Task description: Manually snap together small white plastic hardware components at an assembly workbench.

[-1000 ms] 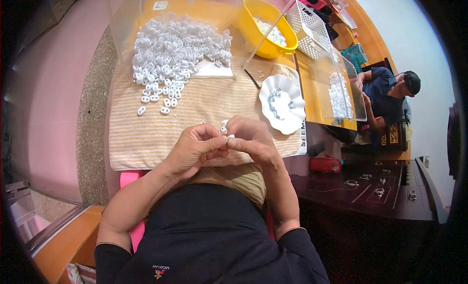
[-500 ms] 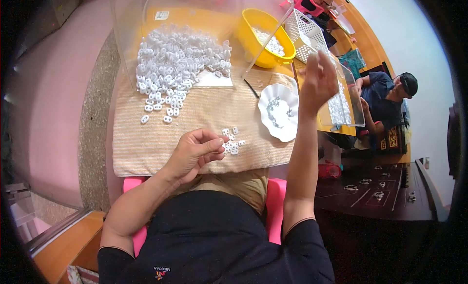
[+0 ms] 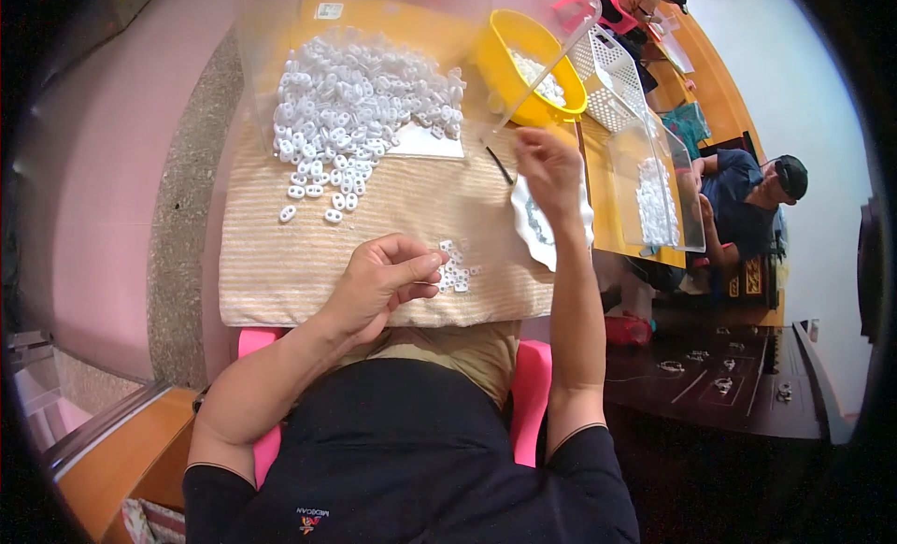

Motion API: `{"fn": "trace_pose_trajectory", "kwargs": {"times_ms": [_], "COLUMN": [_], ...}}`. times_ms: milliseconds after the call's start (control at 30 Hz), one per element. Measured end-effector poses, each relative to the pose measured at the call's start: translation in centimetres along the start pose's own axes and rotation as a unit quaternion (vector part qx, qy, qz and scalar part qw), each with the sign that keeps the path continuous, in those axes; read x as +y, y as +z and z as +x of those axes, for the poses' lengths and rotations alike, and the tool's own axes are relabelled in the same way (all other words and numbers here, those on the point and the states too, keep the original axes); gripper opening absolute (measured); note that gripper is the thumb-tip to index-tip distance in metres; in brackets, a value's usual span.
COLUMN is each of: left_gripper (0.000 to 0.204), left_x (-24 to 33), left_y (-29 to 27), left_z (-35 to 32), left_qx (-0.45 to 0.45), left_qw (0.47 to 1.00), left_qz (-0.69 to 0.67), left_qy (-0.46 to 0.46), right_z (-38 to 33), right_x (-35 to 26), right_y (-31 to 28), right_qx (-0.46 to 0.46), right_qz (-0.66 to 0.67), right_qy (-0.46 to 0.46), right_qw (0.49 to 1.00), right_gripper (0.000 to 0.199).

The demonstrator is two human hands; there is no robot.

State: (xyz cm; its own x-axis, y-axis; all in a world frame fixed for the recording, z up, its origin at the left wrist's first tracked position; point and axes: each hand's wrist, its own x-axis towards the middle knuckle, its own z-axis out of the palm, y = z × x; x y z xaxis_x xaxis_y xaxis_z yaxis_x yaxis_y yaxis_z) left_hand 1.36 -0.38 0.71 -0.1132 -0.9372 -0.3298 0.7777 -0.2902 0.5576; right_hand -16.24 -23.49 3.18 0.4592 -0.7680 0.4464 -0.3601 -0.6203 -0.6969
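My left hand (image 3: pixel 392 278) hovers over the towel's near edge, thumb and forefinger pinched together; whatever lies between the tips is too small to make out. Just beyond its fingertips lies a cluster of small white square pieces with holes (image 3: pixel 459 280). My right hand (image 3: pixel 551 170) is raised above a white wavy-rimmed dish (image 3: pixel 534 236) and hides part of it. Its fingers look bent but are smeared by motion. Small grey bits lie in the dish. Further off on the left is a heap of white oval pieces with two holes each (image 3: pixel 350 105).
A striped beige towel (image 3: pixel 280 282) covers the table. Clear plastic walls (image 3: pixel 551 58) stand around the heap. Behind are a yellow basin (image 3: pixel 505 67) of white pieces and a white perforated basket (image 3: pixel 607 77). At right, a person in a dark cap (image 3: pixel 738 184) sits by a clear bin (image 3: pixel 691 217).
My right hand has moved left and lower, from beyond the dish's right side to above the dish. My left hand keeps its pinch. The view has shifted slightly.
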Motion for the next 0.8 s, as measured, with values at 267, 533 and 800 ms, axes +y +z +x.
{"fn": "trace_pose_trajectory", "kwargs": {"times_ms": [267,533,800], "left_gripper": [0.007,0.009,0.009], "left_x": [-0.2,0.3,0.1], "left_y": [-0.4,-0.3,-0.3], "left_z": [0.1,-0.1,0.1], "left_qx": [-0.005,-0.009,-0.019], "left_qw": [1.0,1.0,1.0], "left_qz": [0.011,0.009,0.004], "left_qy": [0.004,0.006,0.014], "right_z": [-1.0,0.2,-0.4], "right_x": [-4.2,-5.3,-4.4], "right_y": [5.7,7.2,7.8], "right_qx": [-0.144,-0.22,-0.185], "right_qz": [-0.169,-0.297,-0.295], "right_qy": [0.037,0.02,0.006], "right_qw": [0.974,0.929,0.937], "right_gripper": [0.025,0.021,0.016]}}
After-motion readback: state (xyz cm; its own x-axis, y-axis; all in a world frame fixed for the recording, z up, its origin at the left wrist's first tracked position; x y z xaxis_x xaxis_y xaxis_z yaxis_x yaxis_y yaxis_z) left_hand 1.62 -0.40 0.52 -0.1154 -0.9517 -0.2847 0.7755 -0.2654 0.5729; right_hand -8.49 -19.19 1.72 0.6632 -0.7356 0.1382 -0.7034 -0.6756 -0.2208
